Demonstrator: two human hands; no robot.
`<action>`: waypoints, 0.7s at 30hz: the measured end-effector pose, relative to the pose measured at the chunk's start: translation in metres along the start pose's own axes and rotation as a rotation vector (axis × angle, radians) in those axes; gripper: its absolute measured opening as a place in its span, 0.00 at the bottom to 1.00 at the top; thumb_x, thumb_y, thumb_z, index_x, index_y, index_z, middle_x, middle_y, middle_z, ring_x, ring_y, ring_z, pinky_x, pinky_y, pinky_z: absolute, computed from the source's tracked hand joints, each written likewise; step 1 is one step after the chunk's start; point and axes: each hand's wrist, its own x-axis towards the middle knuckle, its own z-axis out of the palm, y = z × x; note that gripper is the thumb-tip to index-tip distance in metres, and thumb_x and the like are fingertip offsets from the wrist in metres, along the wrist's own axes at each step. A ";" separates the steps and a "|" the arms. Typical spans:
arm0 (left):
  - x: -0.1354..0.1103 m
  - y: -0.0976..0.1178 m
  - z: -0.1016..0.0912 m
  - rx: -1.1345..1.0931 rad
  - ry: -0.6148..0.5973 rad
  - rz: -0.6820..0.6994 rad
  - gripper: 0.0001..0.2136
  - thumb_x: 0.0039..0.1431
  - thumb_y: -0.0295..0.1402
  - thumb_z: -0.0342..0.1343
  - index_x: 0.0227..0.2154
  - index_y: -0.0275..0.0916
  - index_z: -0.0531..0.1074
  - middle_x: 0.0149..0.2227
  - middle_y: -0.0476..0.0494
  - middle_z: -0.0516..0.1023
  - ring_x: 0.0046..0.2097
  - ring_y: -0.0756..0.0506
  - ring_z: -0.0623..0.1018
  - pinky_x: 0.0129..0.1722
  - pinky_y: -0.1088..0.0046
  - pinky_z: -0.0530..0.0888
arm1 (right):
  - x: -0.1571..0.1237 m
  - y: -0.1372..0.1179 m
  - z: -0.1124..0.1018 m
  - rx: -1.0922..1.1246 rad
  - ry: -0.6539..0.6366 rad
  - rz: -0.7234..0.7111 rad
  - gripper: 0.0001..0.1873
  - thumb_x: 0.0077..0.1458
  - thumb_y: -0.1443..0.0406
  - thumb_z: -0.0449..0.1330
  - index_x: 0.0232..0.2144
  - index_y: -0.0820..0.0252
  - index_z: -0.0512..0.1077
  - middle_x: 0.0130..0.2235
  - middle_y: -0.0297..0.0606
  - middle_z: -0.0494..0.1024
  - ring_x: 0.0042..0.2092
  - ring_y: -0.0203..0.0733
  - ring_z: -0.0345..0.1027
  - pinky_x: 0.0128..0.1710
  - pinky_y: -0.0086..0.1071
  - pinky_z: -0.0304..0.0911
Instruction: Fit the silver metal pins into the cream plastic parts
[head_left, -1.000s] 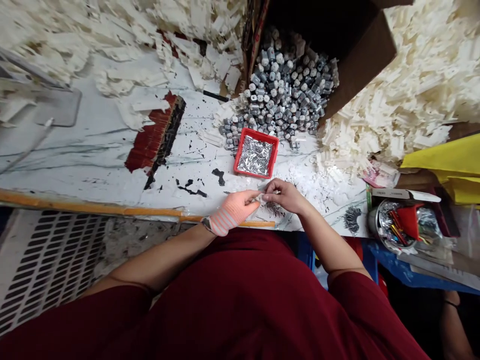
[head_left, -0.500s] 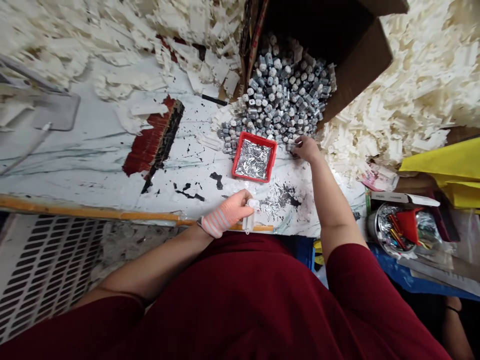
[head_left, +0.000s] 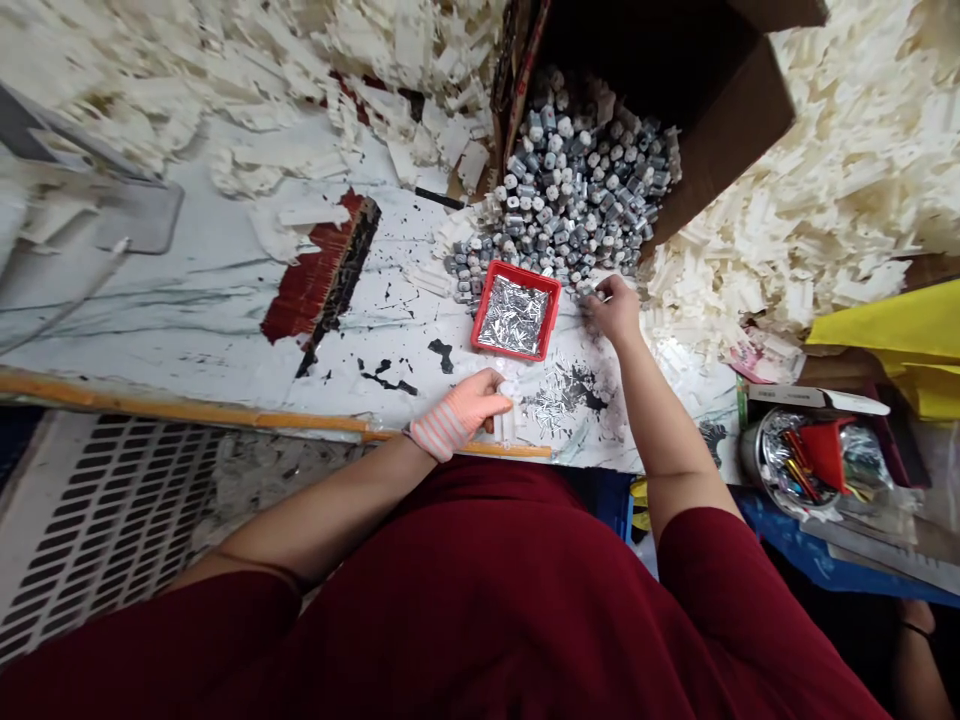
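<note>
Left hand (head_left: 466,408) was closed on a white piece (head_left: 508,418); right hand (head_left: 616,308), grip unclear, was curled among motors (head_left: 570,190) at the red tray's (head_left: 481,308) three o'clock.

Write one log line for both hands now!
left hand: holds small white plastic part | right hand: at grey metal cylinder pile | beside: red square plastic tray

1 red tray (head_left: 481,308), 1 cardboard box (head_left: 720,130), 1 round tin (head_left: 752,450); grey motors (head_left: 577,190) and white plastic pieces (head_left: 825,200) beyond counting.
</note>
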 end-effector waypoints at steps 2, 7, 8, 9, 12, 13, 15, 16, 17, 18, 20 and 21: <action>0.001 0.002 0.001 -0.049 0.029 0.004 0.11 0.45 0.30 0.56 0.32 0.38 0.62 0.25 0.53 0.67 0.21 0.53 0.69 0.17 0.78 0.63 | -0.010 -0.003 0.002 0.261 0.020 0.091 0.10 0.46 0.62 0.59 0.33 0.60 0.69 0.31 0.35 0.73 0.32 0.39 0.65 0.34 0.34 0.64; 0.003 0.013 0.005 -0.200 0.116 0.016 0.13 0.45 0.31 0.58 0.33 0.38 0.62 0.26 0.52 0.70 0.22 0.52 0.72 0.18 0.78 0.68 | -0.070 -0.047 0.001 0.707 -0.196 0.037 0.11 0.51 0.58 0.59 0.34 0.57 0.71 0.35 0.37 0.74 0.35 0.38 0.68 0.34 0.35 0.67; 0.004 0.015 0.006 -0.228 0.134 0.027 0.13 0.45 0.31 0.59 0.34 0.38 0.62 0.27 0.51 0.71 0.23 0.52 0.72 0.19 0.77 0.69 | -0.087 -0.059 0.000 0.698 -0.216 -0.031 0.10 0.51 0.58 0.59 0.34 0.56 0.72 0.37 0.38 0.75 0.37 0.39 0.68 0.37 0.36 0.68; 0.004 0.017 0.007 -0.255 0.145 0.040 0.14 0.45 0.31 0.59 0.34 0.38 0.62 0.28 0.51 0.71 0.24 0.52 0.73 0.20 0.77 0.71 | -0.103 -0.069 0.000 0.657 -0.209 -0.110 0.08 0.52 0.60 0.59 0.34 0.55 0.73 0.40 0.38 0.75 0.41 0.41 0.68 0.41 0.38 0.68; 0.001 0.024 0.009 -0.309 0.190 0.081 0.16 0.45 0.31 0.61 0.36 0.38 0.62 0.30 0.51 0.71 0.27 0.52 0.74 0.23 0.75 0.74 | -0.142 -0.091 0.004 0.523 -0.174 -0.242 0.06 0.53 0.64 0.58 0.35 0.51 0.74 0.42 0.40 0.74 0.46 0.44 0.67 0.46 0.41 0.67; 0.000 0.025 0.010 -0.313 0.213 0.090 0.16 0.45 0.31 0.61 0.36 0.38 0.62 0.31 0.51 0.71 0.28 0.52 0.74 0.24 0.75 0.75 | -0.151 -0.095 0.007 0.490 -0.173 -0.255 0.06 0.54 0.64 0.58 0.35 0.50 0.74 0.41 0.40 0.73 0.46 0.44 0.67 0.46 0.41 0.67; -0.003 0.028 0.012 -0.304 0.259 0.108 0.16 0.44 0.31 0.61 0.35 0.38 0.61 0.31 0.51 0.71 0.30 0.51 0.74 0.25 0.74 0.75 | -0.164 -0.098 0.012 0.444 -0.183 -0.251 0.07 0.55 0.64 0.57 0.34 0.49 0.75 0.39 0.40 0.74 0.44 0.45 0.68 0.46 0.41 0.67; -0.005 0.030 0.012 -0.290 0.281 0.116 0.16 0.44 0.30 0.61 0.35 0.37 0.61 0.31 0.51 0.71 0.30 0.51 0.74 0.25 0.75 0.75 | -0.169 -0.099 0.015 0.430 -0.184 -0.240 0.07 0.55 0.63 0.57 0.33 0.49 0.75 0.38 0.40 0.74 0.43 0.45 0.68 0.46 0.41 0.67; -0.007 0.030 0.013 -0.273 0.295 0.119 0.16 0.44 0.30 0.61 0.35 0.37 0.61 0.31 0.51 0.71 0.30 0.51 0.74 0.25 0.75 0.75 | -0.172 -0.099 0.016 0.422 -0.184 -0.227 0.07 0.56 0.62 0.56 0.33 0.48 0.75 0.38 0.40 0.74 0.43 0.45 0.69 0.46 0.41 0.67; -0.008 0.031 0.013 -0.257 0.294 0.116 0.16 0.44 0.30 0.61 0.35 0.37 0.62 0.31 0.52 0.71 0.30 0.51 0.74 0.24 0.75 0.75 | -0.174 -0.098 0.016 0.419 -0.182 -0.214 0.07 0.57 0.61 0.56 0.33 0.48 0.75 0.38 0.40 0.75 0.43 0.45 0.69 0.46 0.41 0.66; -0.010 0.032 0.012 -0.236 0.239 0.090 0.15 0.45 0.30 0.60 0.35 0.37 0.62 0.30 0.51 0.71 0.28 0.52 0.74 0.23 0.75 0.75 | -0.171 -0.091 0.011 0.431 -0.208 -0.196 0.08 0.57 0.58 0.56 0.34 0.49 0.75 0.37 0.39 0.76 0.41 0.45 0.70 0.45 0.40 0.66; -0.011 0.032 0.011 -0.232 0.189 0.068 0.15 0.45 0.30 0.60 0.35 0.37 0.62 0.30 0.51 0.71 0.27 0.52 0.74 0.23 0.75 0.74 | -0.167 -0.085 0.006 0.433 -0.243 -0.193 0.09 0.57 0.57 0.56 0.34 0.49 0.75 0.36 0.39 0.77 0.39 0.45 0.70 0.43 0.40 0.67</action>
